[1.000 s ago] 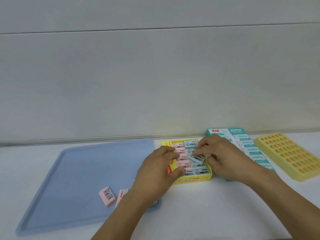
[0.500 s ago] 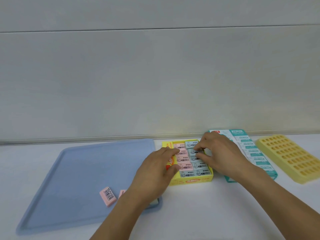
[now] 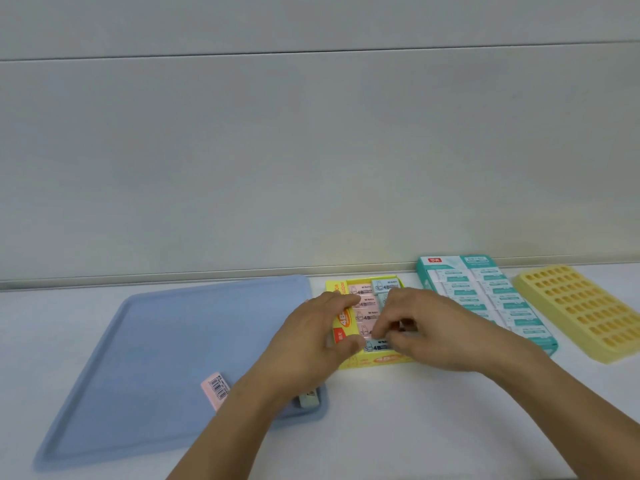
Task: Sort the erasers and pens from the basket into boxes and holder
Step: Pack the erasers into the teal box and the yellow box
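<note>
A yellow eraser box stands mid-table with pink and pale blue erasers in rows inside it. My left hand grips the box's left side, index finger along the far left corner and thumb at the near left corner. My right hand is over the right column, its curled fingers and thumb pinching a blue eraser low in the box. That eraser is mostly hidden. On the blue tray lie a pink eraser and a pale eraser, the latter partly under my left forearm.
A teal box filled with white erasers stands right of the yellow box. Further right lies a yellow pen holder with many holes. A grey wall runs along the table's far edge. No pens are in view.
My right hand has moved from the far end of the box's right column toward the near end, over the erasers. My left hand has stayed on the box's left side.
</note>
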